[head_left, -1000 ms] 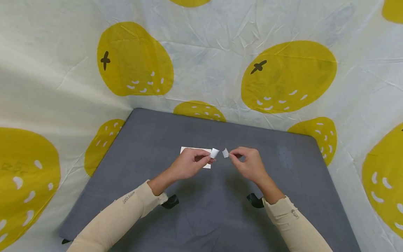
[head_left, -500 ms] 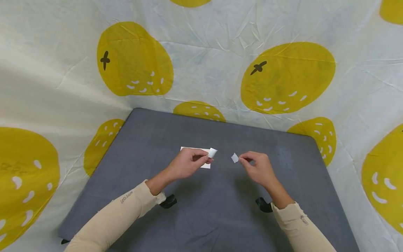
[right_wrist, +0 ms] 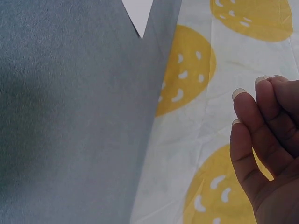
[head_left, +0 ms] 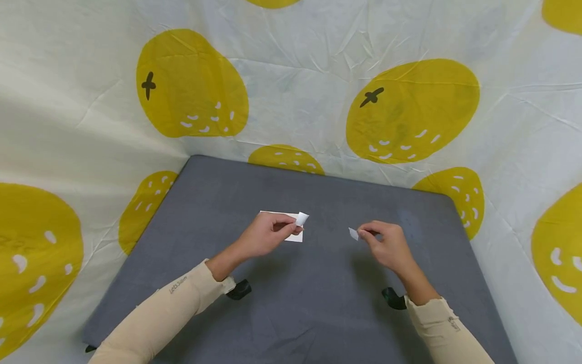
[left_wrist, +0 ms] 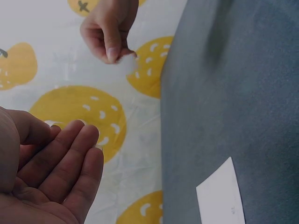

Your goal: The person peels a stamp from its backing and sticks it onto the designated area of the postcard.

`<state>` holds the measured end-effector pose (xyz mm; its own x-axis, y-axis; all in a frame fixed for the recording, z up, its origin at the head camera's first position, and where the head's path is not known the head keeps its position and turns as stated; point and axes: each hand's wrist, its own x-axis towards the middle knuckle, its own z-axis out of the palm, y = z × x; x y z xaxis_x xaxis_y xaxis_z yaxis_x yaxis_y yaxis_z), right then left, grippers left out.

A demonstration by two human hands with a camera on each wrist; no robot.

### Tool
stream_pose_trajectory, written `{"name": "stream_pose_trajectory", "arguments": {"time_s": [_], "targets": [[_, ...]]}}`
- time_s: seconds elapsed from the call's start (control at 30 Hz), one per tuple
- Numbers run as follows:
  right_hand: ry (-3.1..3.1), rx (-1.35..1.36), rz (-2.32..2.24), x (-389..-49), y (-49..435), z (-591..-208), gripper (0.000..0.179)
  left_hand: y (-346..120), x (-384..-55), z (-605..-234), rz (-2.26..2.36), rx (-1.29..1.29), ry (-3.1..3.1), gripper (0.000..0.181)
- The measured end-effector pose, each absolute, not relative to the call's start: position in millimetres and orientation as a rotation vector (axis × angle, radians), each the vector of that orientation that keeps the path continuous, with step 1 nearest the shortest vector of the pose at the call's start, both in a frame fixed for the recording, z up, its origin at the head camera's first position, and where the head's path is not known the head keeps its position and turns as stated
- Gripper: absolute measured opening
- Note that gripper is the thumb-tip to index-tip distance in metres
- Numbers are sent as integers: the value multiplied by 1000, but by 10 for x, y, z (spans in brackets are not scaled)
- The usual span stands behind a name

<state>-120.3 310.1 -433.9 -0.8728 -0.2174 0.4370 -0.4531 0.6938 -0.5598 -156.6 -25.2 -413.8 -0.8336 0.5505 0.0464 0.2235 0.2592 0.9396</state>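
Between thumb and fingertips, my left hand (head_left: 265,234) pinches a small white curled piece (head_left: 302,219), perhaps paper or a sticker. It is held above a flat white sheet (head_left: 295,235), which the hand partly covers. Farther right, my right hand (head_left: 386,244) pinches another small white piece (head_left: 353,233) above the table. That same scrap (left_wrist: 129,64) shows blurred at the right fingertips in the left wrist view. The two pieces are apart. In the right wrist view, a corner of the sheet (right_wrist: 140,16) appears at the top, and the right hand's pinch is largely hidden.
A grey cloth-covered table (head_left: 318,303) lies under both hands. Behind it and at the sides hangs a pale curtain (head_left: 300,101) printed with yellow fruit. Dark wrist mounts (head_left: 239,289) hang below both cuffs.
My right hand has moved to the right and slightly nearer with its small white piece, widening the gap between the hands. The left hand has shifted slightly left. The sheet stays on the table.
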Motion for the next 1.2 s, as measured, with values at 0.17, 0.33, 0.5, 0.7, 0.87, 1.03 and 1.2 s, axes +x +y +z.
{"name": "stream_pose_trajectory", "arguments": {"time_s": [0.17, 0.33, 0.5, 0.7, 0.87, 1.03, 1.2], "targets": [[-2520, 531, 962, -1168, 3134, -4365, 2, -291, -1551, -4172, 1583, 740, 2256, 25], [-2463, 535, 995, -1161, 3126, -4370, 16, -296, -1538, -4198, 1581, 740, 2256, 24], [-2428, 562, 1048, -1163, 3072, -4355, 18, -293, -1531, -4220, 1598, 740, 2251, 23], [-2312, 679, 1197, -1202, 2925, -4318, 23, -272, -1510, -4189, 1679, 731, 2174, 23], [-2170, 823, 1221, -1248, 2758, -4311, 9, -211, -1508, -4179, 1730, 669, 2120, 23], [-2128, 899, 1115, -1271, 2531, -4271, 27, -133, -1513, -4154, 1754, 615, 2138, 23], [-2041, 989, 975, -1295, 2347, -4221, 26, -97, -1523, -4136, 1805, 573, 2064, 25]]}}
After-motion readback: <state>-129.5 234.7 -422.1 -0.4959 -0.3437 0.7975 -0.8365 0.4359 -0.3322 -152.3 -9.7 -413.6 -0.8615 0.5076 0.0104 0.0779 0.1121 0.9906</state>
